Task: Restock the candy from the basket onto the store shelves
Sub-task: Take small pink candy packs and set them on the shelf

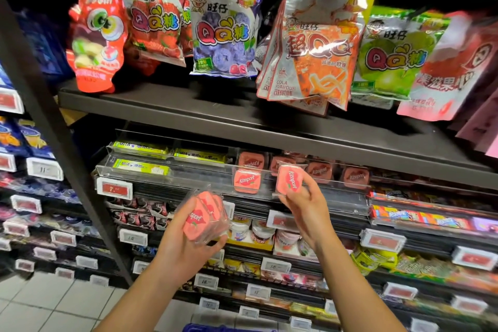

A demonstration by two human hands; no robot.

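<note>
Store aisle, dim overhead, lit mainly at shelf fronts. Dark metal shelving unit with a flat upper shelf (188, 105) and stepped lower tiers. Slanted dark upright post (54, 143) dividing this bay from the neighbouring bay at left. Clear acrylic shelf dividers (188, 172) along the middle tier. White-framed electronic price tags (114, 188) on the tier edges. Floor of pale square tiles (48, 302) with grey grout, lower left.
</note>
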